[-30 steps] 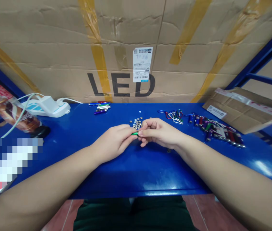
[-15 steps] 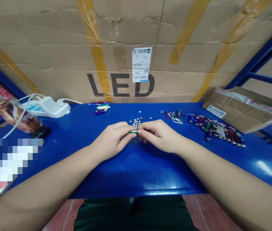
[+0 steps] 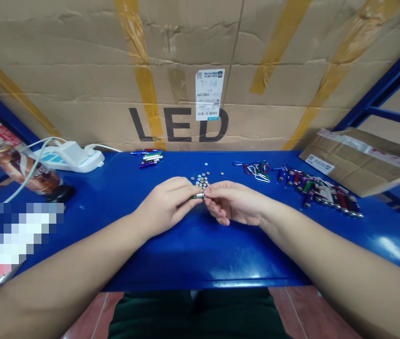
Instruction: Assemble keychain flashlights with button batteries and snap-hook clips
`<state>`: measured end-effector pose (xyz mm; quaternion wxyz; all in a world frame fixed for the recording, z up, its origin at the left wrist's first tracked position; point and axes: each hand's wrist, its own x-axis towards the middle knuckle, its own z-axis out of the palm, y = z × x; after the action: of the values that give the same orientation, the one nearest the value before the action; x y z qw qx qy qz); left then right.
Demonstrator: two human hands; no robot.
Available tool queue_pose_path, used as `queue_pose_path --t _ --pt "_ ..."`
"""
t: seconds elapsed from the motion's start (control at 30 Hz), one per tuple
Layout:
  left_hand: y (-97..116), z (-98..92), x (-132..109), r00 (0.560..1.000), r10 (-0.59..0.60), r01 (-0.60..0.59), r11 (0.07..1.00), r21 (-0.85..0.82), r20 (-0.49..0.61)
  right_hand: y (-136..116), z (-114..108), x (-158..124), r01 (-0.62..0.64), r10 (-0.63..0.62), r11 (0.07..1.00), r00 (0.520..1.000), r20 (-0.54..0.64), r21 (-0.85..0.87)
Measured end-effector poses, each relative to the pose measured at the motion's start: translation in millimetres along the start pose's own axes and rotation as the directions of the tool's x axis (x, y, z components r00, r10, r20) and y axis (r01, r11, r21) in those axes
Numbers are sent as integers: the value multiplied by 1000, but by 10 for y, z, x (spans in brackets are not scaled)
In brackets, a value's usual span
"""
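I am pinching the tiny green flashlight [image 3: 197, 196] in my left hand [image 3: 166, 205] so it cannot wiggle. My right hand [image 3: 237, 205] is pinching its silver end, just above the blue table [image 3: 200, 256], near the little round batteries [image 3: 202, 179].

— What does the person wear?
— The forearms are bare to the frame's edge, and so are the left hand [image 3: 166, 205] and right hand [image 3: 233, 205]. Dark green cloth [image 3: 192, 315] covers the lap, possibly trousers; it's too dim to tell.
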<state>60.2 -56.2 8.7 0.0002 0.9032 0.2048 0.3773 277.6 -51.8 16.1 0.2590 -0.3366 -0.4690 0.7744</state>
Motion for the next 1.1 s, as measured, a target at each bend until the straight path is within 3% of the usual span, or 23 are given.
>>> queue_pose_path --t 0.17,0.3,0.37,0.43,0.53,0.6,0.67,0.77,0.87,0.93,1.03,1.1 --pt "-14 -19 8 954 -291 297 948 -110 69 14 -52 9 203 -213 927 977 4 -315" --pt "-44 -35 16 900 -388 427 875 -226 200 -8 -69 -44 329 -423 648 905 34 -687" --pt "-60 -40 17 906 -365 412 876 -251 216 -12 -64 -59 355 -480 531 874 72 -769" --pt "-72 -44 15 936 -304 339 913 -225 178 -4 -49 -52 332 -448 579 893 49 -745" --pt "-83 -50 6 982 -163 176 974 -142 97 12 -16 -16 226 -273 835 962 -21 -502" --pt "-85 -50 -1 997 -69 72 994 -85 43 12 4 1 139 -152 948 988 -23 -288" --pt "-81 -44 -7 1000 14 -14 999 -33 1 1 15 2 59 -62 990 998 -17 -130" --pt "-67 -34 -5 997 77 -77 997 5 -23 -14 11 -14 -33 33 999 999 -3 -35" --pt "-50 -46 9 999 -48 49 996 -69 16 -14 -4 -34 13 -14 985 1000 -5 -171" --pt "-46 -66 21 971 -219 232 960 -155 94 -13 -11 -54 147 -167 886 986 -6 -440" --pt "-57 -91 31 868 -414 480 839 -255 273 -19 -13 -94 342 -427 479 895 126 -808" --pt "-66 -99 32 803 -458 574 766 -289 381 -20 -15 -112 402 -495 252 835 240 -880"
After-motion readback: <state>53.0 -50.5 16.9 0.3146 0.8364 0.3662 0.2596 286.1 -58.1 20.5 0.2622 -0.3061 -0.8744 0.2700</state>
